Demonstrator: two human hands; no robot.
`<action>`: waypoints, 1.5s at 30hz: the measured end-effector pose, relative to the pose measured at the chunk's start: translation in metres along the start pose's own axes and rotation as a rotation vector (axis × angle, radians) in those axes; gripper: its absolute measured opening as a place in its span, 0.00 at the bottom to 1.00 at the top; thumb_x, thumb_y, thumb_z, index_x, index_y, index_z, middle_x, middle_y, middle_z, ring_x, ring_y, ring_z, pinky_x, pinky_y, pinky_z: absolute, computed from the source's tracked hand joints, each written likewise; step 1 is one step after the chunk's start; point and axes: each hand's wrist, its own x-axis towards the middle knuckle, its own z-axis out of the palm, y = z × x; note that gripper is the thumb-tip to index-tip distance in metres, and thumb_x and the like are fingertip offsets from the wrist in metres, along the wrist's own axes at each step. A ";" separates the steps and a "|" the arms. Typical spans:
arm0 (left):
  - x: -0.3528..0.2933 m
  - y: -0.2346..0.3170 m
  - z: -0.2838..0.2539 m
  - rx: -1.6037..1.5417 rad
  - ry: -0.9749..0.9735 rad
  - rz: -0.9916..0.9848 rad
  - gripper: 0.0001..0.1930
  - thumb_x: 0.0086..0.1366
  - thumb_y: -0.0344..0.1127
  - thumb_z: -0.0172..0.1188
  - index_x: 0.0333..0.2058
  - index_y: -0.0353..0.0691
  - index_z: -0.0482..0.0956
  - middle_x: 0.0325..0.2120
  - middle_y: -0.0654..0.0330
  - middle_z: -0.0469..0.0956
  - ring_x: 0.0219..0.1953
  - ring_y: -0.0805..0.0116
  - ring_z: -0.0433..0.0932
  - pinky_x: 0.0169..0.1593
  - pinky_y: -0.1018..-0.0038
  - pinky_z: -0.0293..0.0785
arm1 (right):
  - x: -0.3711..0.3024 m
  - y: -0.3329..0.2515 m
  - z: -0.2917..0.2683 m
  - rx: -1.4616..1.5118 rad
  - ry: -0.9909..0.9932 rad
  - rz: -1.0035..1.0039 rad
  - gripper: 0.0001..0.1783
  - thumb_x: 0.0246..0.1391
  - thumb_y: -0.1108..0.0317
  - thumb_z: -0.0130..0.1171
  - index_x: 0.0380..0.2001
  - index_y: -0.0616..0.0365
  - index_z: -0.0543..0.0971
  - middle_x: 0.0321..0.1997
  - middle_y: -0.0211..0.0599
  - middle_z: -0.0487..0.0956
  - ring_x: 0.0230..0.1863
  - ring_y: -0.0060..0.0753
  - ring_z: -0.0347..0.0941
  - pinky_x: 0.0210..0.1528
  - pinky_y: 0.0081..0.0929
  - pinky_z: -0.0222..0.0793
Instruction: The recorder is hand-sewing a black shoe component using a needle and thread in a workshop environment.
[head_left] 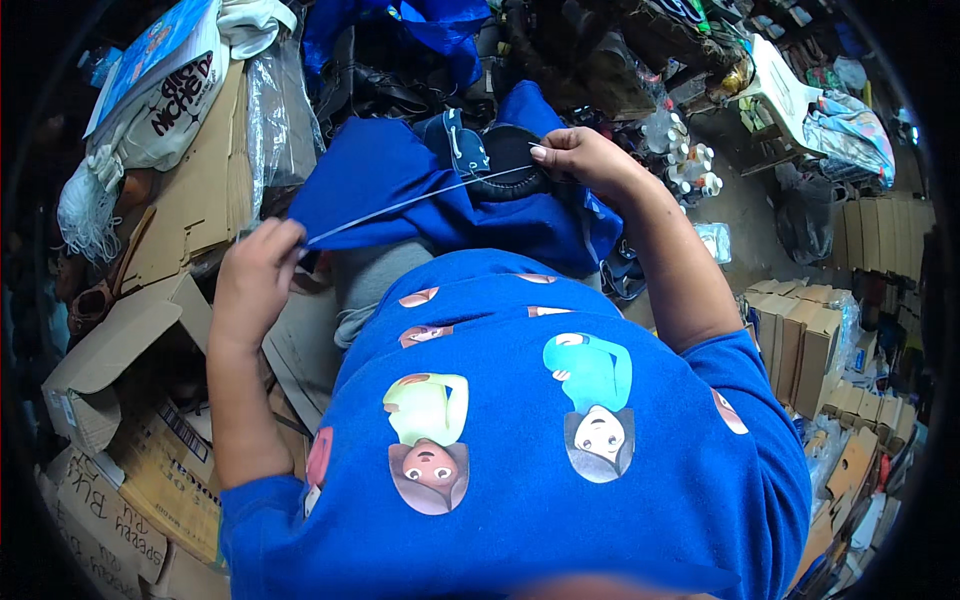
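Observation:
A dark shoe (513, 190) with a navy upper, white lacing and pale stitches along its edge lies on a blue cloth (380, 180) over my lap. A pale thread (400, 205) runs taut and slanting across the cloth. At its lower left end my left hand (262, 262) is closed round the thread, beside the cloth's edge. Thumb and fingers of my right hand (585, 160) pinch the thread's other end close to the shoe. Whether a needle is in that pinch, I cannot make out.
Cardboard boxes (140, 400) crowd the left, with a hank of white string (88, 210) above them. Plastic bottles (690, 170) stand beyond my right arm, near a white plastic chair (785, 90). Stacked cartons (795, 330) line the right side.

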 end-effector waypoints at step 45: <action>0.172 0.070 0.114 -0.597 -0.221 0.356 0.12 0.60 0.33 0.60 0.43 0.40 0.81 0.39 0.59 0.75 0.43 0.69 0.75 0.49 0.75 0.70 | -0.051 -0.027 0.016 -0.467 0.346 -0.365 0.08 0.54 0.69 0.60 0.36 0.58 0.82 0.31 0.36 0.77 0.33 0.27 0.75 0.36 0.24 0.70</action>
